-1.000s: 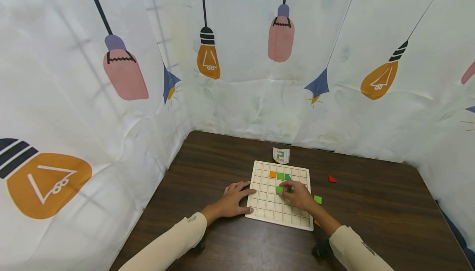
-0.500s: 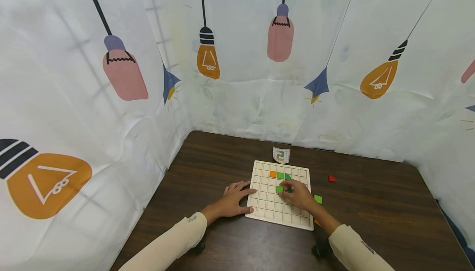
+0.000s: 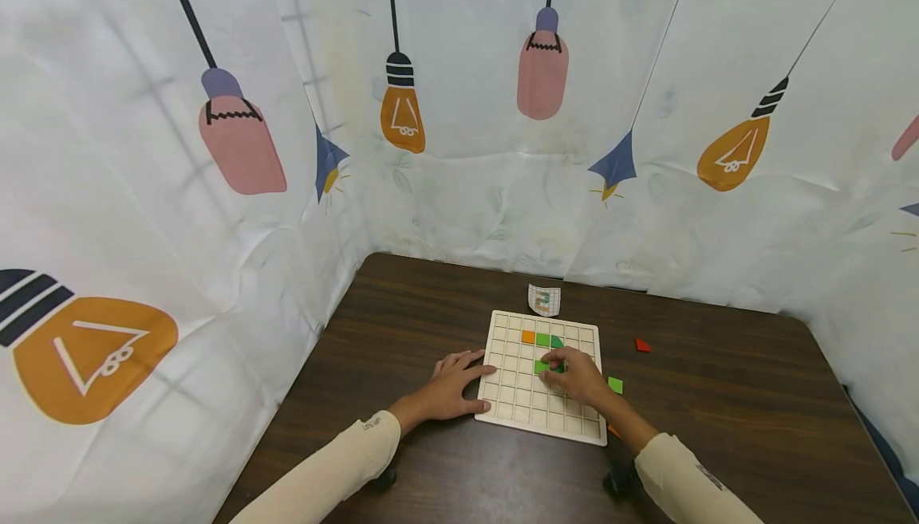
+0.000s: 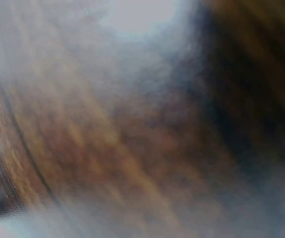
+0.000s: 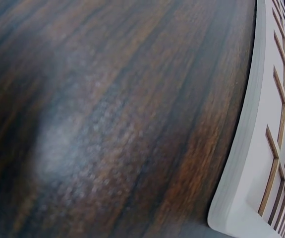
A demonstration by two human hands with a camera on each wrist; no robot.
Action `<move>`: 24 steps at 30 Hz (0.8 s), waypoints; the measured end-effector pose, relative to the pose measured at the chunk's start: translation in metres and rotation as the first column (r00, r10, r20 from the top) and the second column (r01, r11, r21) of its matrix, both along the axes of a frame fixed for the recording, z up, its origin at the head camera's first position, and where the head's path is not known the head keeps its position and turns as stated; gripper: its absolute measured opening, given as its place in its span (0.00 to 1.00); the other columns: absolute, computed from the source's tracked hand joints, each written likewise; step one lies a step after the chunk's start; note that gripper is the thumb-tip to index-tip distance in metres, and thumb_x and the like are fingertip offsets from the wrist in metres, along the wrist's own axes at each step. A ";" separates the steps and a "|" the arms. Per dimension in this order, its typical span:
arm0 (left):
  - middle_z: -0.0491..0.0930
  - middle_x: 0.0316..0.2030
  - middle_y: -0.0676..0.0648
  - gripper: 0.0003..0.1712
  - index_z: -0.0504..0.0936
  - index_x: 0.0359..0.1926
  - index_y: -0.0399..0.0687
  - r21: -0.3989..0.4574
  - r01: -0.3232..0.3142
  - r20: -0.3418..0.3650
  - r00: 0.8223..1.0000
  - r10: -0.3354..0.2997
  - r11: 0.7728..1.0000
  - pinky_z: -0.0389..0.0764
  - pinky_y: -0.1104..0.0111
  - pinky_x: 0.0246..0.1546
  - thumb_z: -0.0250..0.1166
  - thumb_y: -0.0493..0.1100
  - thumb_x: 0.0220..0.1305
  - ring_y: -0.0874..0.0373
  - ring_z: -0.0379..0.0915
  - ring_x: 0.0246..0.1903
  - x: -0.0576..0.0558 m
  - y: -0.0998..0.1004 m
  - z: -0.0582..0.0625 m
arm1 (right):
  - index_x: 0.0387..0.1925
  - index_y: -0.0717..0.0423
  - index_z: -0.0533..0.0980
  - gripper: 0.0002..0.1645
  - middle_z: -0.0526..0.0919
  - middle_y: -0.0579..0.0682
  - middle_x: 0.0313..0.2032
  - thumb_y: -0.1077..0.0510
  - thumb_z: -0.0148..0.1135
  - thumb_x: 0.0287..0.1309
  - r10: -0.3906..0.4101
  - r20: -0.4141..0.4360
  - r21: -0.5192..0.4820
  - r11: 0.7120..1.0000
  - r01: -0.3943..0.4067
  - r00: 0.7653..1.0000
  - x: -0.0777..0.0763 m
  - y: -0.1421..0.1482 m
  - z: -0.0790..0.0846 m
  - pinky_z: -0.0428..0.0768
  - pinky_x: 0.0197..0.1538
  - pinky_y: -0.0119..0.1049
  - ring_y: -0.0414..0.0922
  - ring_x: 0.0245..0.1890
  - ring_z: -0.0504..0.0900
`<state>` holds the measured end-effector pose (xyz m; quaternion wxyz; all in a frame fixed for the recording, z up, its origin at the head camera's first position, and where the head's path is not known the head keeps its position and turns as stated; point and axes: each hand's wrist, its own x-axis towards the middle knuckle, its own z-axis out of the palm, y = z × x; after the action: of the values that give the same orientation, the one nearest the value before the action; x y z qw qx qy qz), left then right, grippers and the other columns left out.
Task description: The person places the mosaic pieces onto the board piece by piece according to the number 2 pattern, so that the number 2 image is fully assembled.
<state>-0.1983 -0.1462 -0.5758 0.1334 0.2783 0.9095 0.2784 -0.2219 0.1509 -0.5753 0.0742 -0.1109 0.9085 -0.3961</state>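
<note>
A pale gridded board (image 3: 513, 408) lies on the dark table. In the head view my left hand (image 3: 454, 388) rests at its left edge, fingers spread and thumb near the lower corner. Over the board's middle, my right hand (image 3: 572, 376) bends thumb and fingers together, pinching a small reddish tile that is mostly hidden by the fingers. Right at those fingertips lies a green square tile (image 3: 540, 367), with a darker green tile partly covered beside it. Farther up the board sit an orange tile (image 3: 528, 337), a green tile (image 3: 542, 340) and a dark green rounded tile (image 3: 557, 342).
Behind the board stands a small curled paper card (image 3: 544, 301) with a coloured grid pattern. To the right lie a red tile (image 3: 642, 345) and a light green tile (image 3: 615, 385). An orange tile (image 3: 613, 431) shows partly under the right forearm. White printed sheets enclose the table.
</note>
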 end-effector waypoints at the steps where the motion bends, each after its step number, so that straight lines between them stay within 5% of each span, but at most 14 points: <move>1: 0.54 0.78 0.47 0.38 0.68 0.73 0.62 0.000 0.001 0.001 1.000 -0.001 1.000 0.52 0.38 0.66 0.65 0.63 0.65 0.42 0.47 0.75 0.000 0.000 0.000 | 0.43 0.55 0.85 0.12 0.81 0.45 0.35 0.59 0.73 0.57 -0.001 -0.002 0.003 1.000 0.001 1.000 0.000 0.000 0.000 0.73 0.38 0.35 0.40 0.35 0.75; 19: 0.53 0.78 0.48 0.38 0.68 0.73 0.63 -0.003 0.002 0.005 1.000 -0.002 1.000 0.51 0.38 0.67 0.65 0.63 0.65 0.42 0.46 0.76 0.000 0.000 0.000 | 0.44 0.55 0.84 0.14 0.81 0.43 0.34 0.57 0.74 0.56 0.004 -0.038 0.020 1.000 -0.003 0.999 0.001 0.001 0.002 0.74 0.40 0.37 0.40 0.35 0.75; 24: 0.53 0.78 0.48 0.38 0.68 0.73 0.63 -0.003 -0.001 0.008 1.000 0.001 1.000 0.52 0.38 0.66 0.65 0.63 0.65 0.42 0.46 0.76 0.000 0.000 -0.001 | 0.47 0.57 0.83 0.15 0.82 0.46 0.34 0.56 0.71 0.60 0.011 -0.056 -0.023 1.000 -0.012 0.998 0.000 0.013 0.004 0.73 0.31 0.34 0.37 0.27 0.74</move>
<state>-0.1985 -0.1459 -0.5770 0.1372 0.2765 0.9095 0.2784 -0.2218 0.1639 -0.5709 0.0500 -0.1281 0.9048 -0.4030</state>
